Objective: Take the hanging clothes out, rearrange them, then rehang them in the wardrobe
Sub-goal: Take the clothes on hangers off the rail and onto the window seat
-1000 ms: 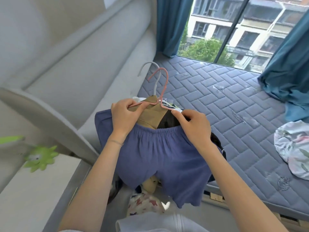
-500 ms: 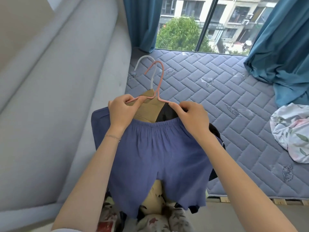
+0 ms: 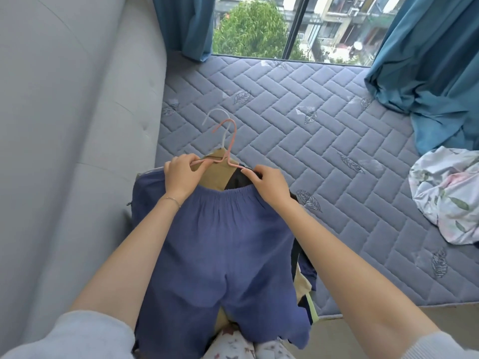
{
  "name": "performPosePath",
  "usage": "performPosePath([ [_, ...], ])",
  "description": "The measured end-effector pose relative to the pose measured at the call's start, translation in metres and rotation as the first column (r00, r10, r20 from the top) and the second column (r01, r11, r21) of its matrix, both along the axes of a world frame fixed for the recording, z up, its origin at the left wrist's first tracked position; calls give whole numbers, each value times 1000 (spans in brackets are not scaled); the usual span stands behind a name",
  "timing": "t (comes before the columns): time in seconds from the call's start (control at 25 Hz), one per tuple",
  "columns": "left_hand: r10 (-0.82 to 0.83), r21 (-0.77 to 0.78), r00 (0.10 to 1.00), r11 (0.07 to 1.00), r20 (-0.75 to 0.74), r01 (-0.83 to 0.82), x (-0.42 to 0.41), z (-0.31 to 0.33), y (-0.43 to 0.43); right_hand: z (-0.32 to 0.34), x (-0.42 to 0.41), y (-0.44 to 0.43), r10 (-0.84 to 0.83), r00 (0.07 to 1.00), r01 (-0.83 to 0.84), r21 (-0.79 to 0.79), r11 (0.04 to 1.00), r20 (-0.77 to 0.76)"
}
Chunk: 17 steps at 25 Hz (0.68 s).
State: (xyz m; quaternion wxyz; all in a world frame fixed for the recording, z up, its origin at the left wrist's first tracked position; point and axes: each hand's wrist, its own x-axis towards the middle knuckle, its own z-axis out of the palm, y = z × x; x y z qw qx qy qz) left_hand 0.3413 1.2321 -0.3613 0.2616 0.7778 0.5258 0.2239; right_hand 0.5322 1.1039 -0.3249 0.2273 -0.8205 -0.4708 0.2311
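both hands [image 3: 181, 174] have drifted lower centre, fingers [image 3: 247, 173] pinching the pink hanger [image 3: 228, 149]; blue shorts [image 3: 220, 255] could slide off if tilted.

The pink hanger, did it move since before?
Cannot tell. The camera tilted, but the pink hanger sits over the mattress near its left edge, both hands gripping it, much as before.

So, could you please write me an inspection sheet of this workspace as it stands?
Surface: quilted blue-grey mattress, mostly bare.
Job's things: blue shorts on a pink hanger; white hanger, tan garment and black garment behind.
Clutter: floral cloth crumpled at the mattress's right edge.
Grippers: left hand and right hand pinch the pink hanger's shoulders.
Cables: nothing seen.
Surroundings: grey padded panel, teal curtains, window.
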Motion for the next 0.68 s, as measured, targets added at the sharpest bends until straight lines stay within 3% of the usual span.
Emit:
performPosePath([
  [0.32, -48, -72, 992, 997, -116, 40, 23, -102, 40, -108, 37, 52, -43, 998, 37, -112, 993, -54],
  [0.52, -28, -128, 995, 992, -92, 16, 18, -158, 47, -164, 40, 63, -11, 1000, 12, -159, 987, 9],
  [0.68, -37, -112, 997, 993, -63, 30, 12, -167, 46, -185, 46, 62, 32, 999, -31, -125, 992, 7],
])
